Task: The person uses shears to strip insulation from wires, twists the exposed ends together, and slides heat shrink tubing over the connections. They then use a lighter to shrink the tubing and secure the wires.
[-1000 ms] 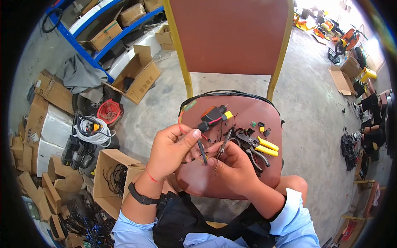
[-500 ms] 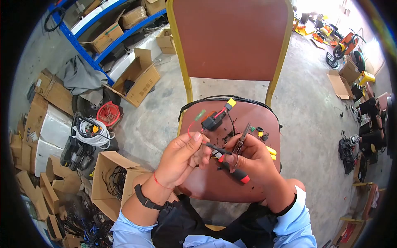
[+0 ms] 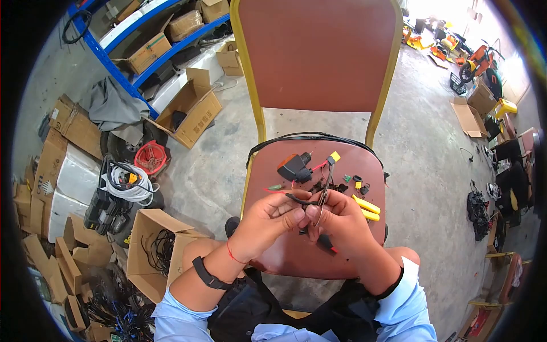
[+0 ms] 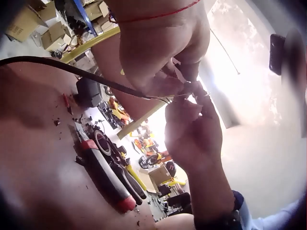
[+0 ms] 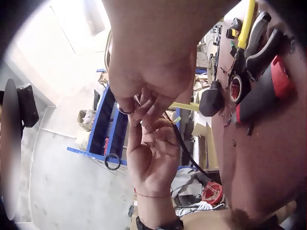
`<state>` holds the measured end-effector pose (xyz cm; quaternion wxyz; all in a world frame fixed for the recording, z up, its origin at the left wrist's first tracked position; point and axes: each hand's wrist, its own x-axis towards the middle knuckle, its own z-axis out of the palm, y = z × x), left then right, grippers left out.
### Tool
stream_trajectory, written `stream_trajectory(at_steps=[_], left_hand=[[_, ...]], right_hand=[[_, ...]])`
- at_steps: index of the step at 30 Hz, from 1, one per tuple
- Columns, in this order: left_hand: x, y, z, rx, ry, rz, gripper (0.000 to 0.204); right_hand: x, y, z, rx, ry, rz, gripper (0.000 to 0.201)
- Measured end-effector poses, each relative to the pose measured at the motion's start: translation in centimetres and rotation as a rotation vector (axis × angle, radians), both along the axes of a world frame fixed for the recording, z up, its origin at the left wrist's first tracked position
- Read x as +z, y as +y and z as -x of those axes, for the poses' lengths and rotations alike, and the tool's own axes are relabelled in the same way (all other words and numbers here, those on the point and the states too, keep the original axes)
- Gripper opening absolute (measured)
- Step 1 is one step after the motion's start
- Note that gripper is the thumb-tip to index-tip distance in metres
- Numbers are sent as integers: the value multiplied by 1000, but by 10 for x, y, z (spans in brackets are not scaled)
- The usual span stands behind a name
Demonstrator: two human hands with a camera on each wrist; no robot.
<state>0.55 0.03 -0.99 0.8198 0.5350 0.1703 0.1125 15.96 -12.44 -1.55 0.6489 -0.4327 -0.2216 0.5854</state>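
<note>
Your cable (image 3: 300,199) is black, your scissors (image 3: 324,196) silver-grey. Seat (image 3: 369,163) is plain reddish-brown, chair frame (image 3: 261,126) gold-yellow. You've got a black lamp unit (image 3: 296,170) with an orange lens (image 3: 287,160), yellow connector (image 3: 334,155), red wire (image 3: 319,166), yellow plier handles (image 3: 366,204), and a grey-black utility knife (image 4: 106,175) with red ends. Your sleeves (image 3: 185,306) are light blue, wrist cord (image 3: 229,251) red, strap (image 3: 209,275) black.
</note>
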Motion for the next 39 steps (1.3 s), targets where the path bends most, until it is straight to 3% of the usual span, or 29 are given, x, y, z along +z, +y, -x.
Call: stream_trajectory(at_steps=[5, 8, 11, 14, 18, 30, 33, 39], left_hand=[[-2, -1, 1, 84, 67, -181, 29], [-4, -2, 0, 157, 91, -160, 26], [-15, 2, 1, 193, 81, -94, 28], [-15, 10, 5, 211, 48, 21, 26], [-14, 10, 4, 242, 51, 121, 26], [-24, 11, 3, 198, -135, 277, 24], [-17, 8, 0, 232, -109, 237, 24], [-10, 16, 2, 206, -37, 320, 22]], right_hand=[[0, 1, 0, 58, 197, 118, 24], [4, 2, 2, 26, 1, 139, 25], [9, 0, -3, 6, -315, 128, 25], [14, -1, 2, -155, -521, 19, 23], [23, -7, -10, 89, -1277, 177, 42], [12, -7, -3, 86, -1386, 53, 48], [8, -5, -1, 33, -1377, 18, 46], [5, -4, -2, 101, -1307, 23, 42]])
